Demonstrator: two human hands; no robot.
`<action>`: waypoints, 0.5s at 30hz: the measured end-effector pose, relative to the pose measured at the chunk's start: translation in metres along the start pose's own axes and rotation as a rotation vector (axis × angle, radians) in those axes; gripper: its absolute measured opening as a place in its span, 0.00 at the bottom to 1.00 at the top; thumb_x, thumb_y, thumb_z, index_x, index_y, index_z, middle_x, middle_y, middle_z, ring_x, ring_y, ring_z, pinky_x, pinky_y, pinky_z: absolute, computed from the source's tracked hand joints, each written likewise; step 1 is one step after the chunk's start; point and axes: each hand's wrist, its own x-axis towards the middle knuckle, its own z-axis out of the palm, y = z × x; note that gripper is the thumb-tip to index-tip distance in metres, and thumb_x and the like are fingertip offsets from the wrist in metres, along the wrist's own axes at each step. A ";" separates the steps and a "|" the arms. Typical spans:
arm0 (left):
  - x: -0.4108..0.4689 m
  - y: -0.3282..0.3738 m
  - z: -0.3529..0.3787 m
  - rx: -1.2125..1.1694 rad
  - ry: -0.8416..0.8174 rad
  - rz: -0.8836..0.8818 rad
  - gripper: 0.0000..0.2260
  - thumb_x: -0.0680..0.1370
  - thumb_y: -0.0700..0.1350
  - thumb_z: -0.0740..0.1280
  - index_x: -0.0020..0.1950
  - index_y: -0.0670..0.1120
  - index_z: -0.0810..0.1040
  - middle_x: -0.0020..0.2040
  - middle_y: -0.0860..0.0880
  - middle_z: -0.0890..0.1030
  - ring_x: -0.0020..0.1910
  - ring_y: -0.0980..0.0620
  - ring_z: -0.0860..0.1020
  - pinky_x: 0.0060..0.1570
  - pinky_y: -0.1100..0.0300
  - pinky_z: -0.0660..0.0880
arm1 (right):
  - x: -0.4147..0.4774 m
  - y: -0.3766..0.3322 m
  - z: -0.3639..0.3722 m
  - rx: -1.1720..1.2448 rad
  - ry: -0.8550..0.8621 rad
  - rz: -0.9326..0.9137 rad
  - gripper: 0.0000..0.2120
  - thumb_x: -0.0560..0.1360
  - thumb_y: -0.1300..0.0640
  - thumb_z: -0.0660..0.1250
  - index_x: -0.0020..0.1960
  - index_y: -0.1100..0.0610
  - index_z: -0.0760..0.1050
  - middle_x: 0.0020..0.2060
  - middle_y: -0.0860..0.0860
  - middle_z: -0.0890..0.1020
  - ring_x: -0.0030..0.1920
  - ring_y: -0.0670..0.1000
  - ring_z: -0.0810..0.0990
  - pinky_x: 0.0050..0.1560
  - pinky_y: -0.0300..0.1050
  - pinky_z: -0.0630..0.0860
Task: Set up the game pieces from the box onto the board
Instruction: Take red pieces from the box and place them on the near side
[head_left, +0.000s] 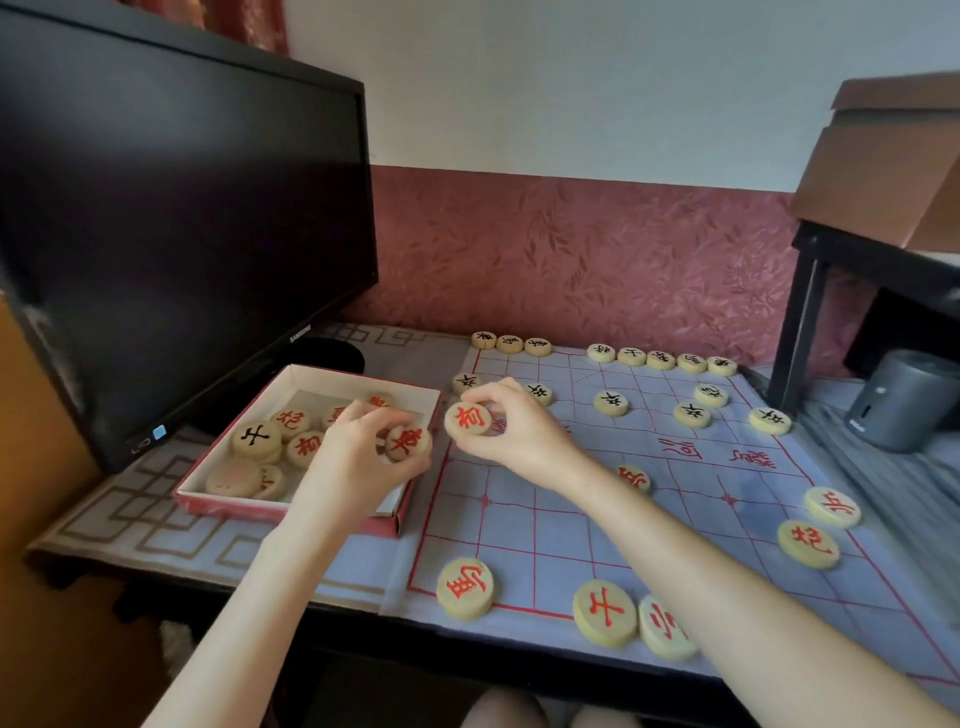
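While between fingers (488, 395), two red pieces (467, 419).

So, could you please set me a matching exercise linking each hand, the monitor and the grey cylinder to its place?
1. left hand
2. right hand
3. Samsung monitor
4. grey cylinder

A. stands behind the game box
B. holds a red-lettered piece at the left edge of the board
C. stands right of the board, below the black shelf
D. holds a second red-lettered piece over the box's right side

Pairs: 1-D, 2-B, 3-A, 4-C.
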 end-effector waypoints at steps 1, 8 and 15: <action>-0.003 0.008 0.004 -0.023 -0.009 0.007 0.17 0.67 0.48 0.75 0.55 0.48 0.80 0.51 0.50 0.76 0.47 0.54 0.76 0.47 0.67 0.68 | -0.010 0.004 -0.010 -0.004 0.004 0.010 0.20 0.70 0.54 0.73 0.60 0.56 0.75 0.54 0.50 0.74 0.55 0.46 0.76 0.48 0.26 0.69; -0.026 0.073 0.039 -0.192 -0.139 0.083 0.17 0.67 0.51 0.75 0.54 0.50 0.80 0.48 0.55 0.80 0.45 0.61 0.78 0.43 0.76 0.72 | -0.095 0.039 -0.080 -0.053 0.007 0.121 0.20 0.69 0.50 0.72 0.60 0.49 0.73 0.55 0.42 0.78 0.55 0.37 0.74 0.48 0.25 0.67; -0.051 0.125 0.073 -0.293 -0.291 0.200 0.15 0.70 0.50 0.73 0.56 0.51 0.79 0.50 0.55 0.78 0.48 0.60 0.78 0.46 0.76 0.73 | -0.186 0.077 -0.138 -0.085 0.060 0.247 0.20 0.70 0.52 0.73 0.60 0.46 0.73 0.55 0.39 0.77 0.55 0.30 0.71 0.50 0.24 0.68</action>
